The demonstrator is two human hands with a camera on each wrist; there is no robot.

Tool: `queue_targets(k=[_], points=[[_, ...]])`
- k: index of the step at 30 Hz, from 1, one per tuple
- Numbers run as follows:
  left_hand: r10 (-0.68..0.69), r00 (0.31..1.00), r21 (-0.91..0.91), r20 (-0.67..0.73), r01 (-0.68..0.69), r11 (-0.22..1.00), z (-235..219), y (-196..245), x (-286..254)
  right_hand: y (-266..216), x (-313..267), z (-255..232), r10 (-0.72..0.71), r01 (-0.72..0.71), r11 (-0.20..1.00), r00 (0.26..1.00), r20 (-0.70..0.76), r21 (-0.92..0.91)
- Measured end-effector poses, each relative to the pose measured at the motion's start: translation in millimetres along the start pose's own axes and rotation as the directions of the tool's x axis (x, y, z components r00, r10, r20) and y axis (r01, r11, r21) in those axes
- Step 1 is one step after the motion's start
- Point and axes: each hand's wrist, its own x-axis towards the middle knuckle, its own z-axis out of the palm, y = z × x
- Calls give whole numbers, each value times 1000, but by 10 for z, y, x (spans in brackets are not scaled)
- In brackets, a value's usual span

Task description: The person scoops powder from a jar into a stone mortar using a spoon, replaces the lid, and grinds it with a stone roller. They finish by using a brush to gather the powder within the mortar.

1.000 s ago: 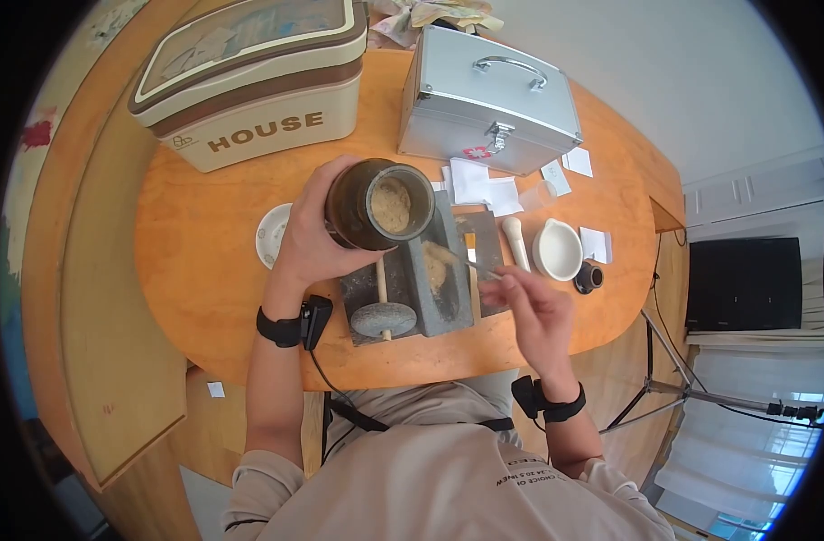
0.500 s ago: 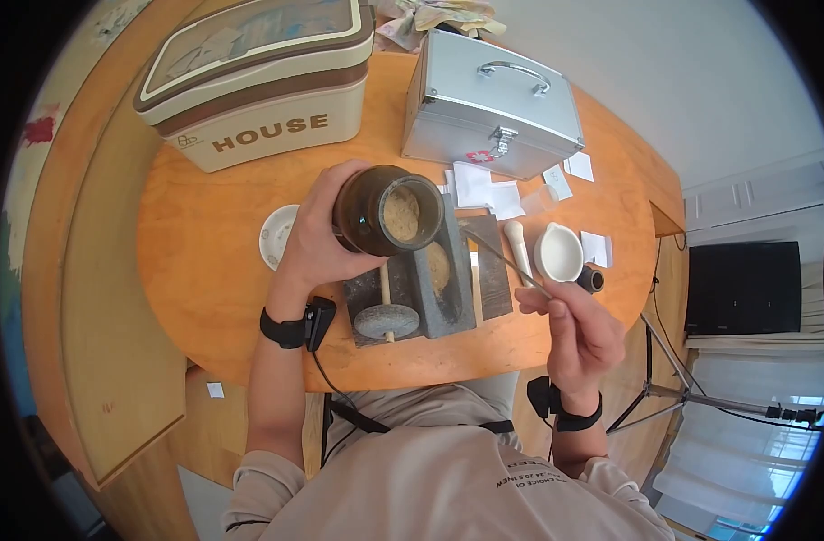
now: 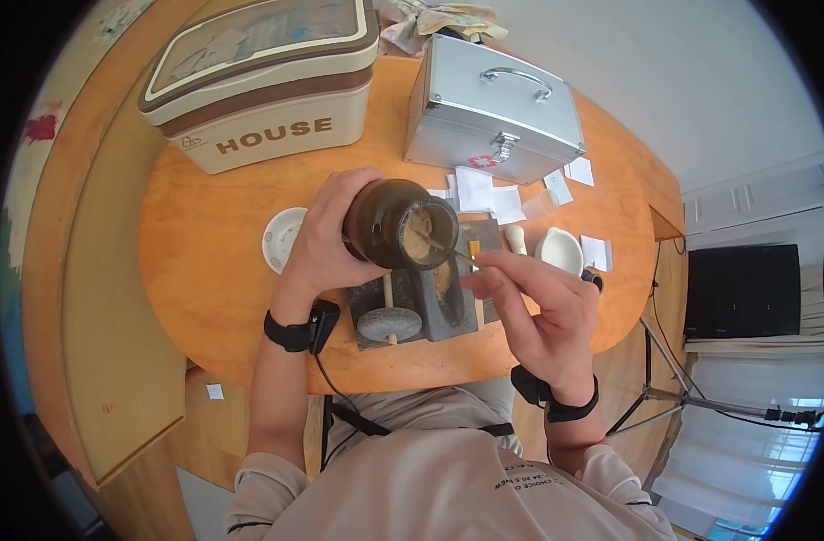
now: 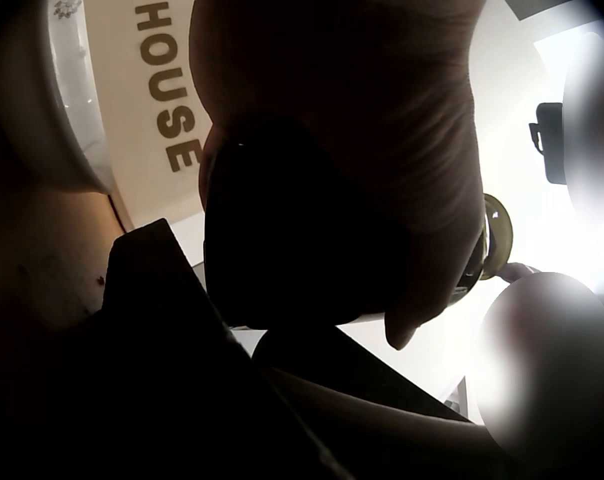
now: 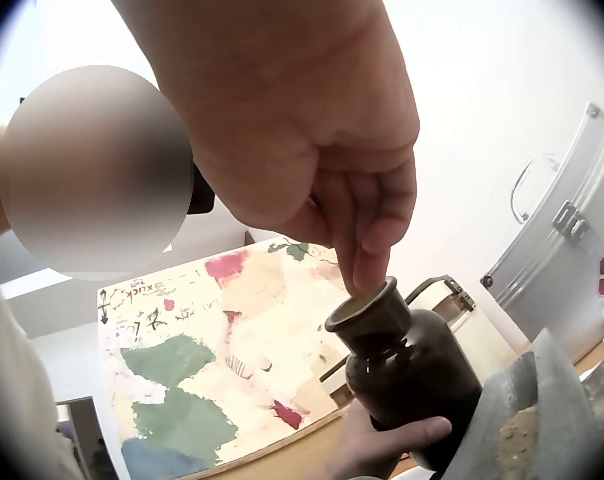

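My left hand grips a dark brown glass jar, tilted with its mouth toward the right. Tan powder shows inside. Between thumb and fingers, my right hand pinches a thin long-handled metal scoop whose far end is inside the jar's mouth. From the right wrist view, the fingertips are right at the rim of the jar. Below stands a grey stone grinding trough with more tan powder. Beside it lies a stone grinding wheel on a wooden axle. The left wrist view is mostly dark.
A white mortar and pestle stand right of the trough, near a small dark jar. Left is a white dish. Behind are a cream HOUSE box, a silver case and white papers.
My right hand first drew the scoop away from the trough to the right, then came back left and put its end into the jar's mouth. The jar shifted slightly right and tilted further.
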Motion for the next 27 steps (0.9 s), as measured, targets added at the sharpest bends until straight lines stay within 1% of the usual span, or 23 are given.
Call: queue_targets(k=[3,6,9,12,18,24,27], points=[[3,1000,-1,-1,-3,1000,1,8,1,17,-61,-10,90,-88,986,996,-11,140],[0,1000,5,-1,0,1000,6,8,1,39,-92,39,196,-181,948,980,-32,262],[-2,1000,-2,-1,2,1000,9,-7,0,52,-96,108,296,-256,861,955,-25,441],[-6,1000,-11,-3,6,1000,9,-22,-5,16,-70,113,373,-312,774,928,3,551],[-32,999,-23,-3,32,999,11,-40,-22,63,-73,131,422,-331,674,906,24,660],[-32,999,-28,-10,32,999,16,-42,-23,195,-76,118,387,-293,688,922,6,663],[-41,999,-6,8,41,999,1,-53,-32,209,-79,98,397,-290,687,918,-10,667]])
